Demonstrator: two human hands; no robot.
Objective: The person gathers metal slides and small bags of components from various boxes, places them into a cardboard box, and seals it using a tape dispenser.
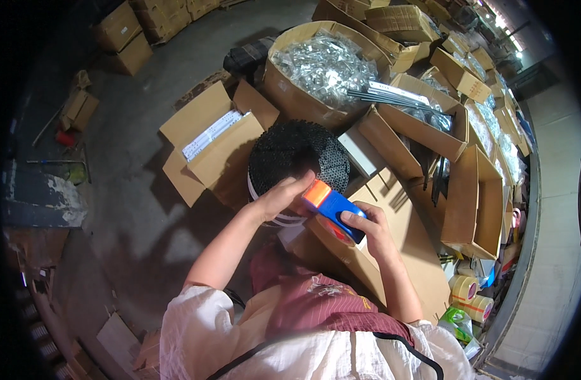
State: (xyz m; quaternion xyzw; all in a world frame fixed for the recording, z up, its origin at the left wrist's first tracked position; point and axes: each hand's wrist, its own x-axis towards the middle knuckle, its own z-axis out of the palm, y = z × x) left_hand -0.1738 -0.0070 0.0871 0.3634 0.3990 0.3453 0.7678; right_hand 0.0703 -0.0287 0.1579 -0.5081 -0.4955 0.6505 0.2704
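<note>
A blue and orange tape dispenser (344, 212) is held slantwise between my hands, with a red ring showing on its near side. My right hand (373, 225) is closed round the blue end, its thumb on top. At the orange end, my left hand (284, 197) is closed with its fingertips against it; part of those fingers is hidden. Just beyond and below my left hand stands a round bundle of black tubes (278, 149), ends up, with a white band round its side. A brown cardboard box (354, 256) is under the dispenser.
An open carton (221, 168) with white strips stands at the left. Beyond is a round cardboard bin (290, 95) of bagged metal parts. Open boxes (474, 202) crowd the right, some with dark rods (385, 98). Tape rolls (464, 288) lie by the right wall.
</note>
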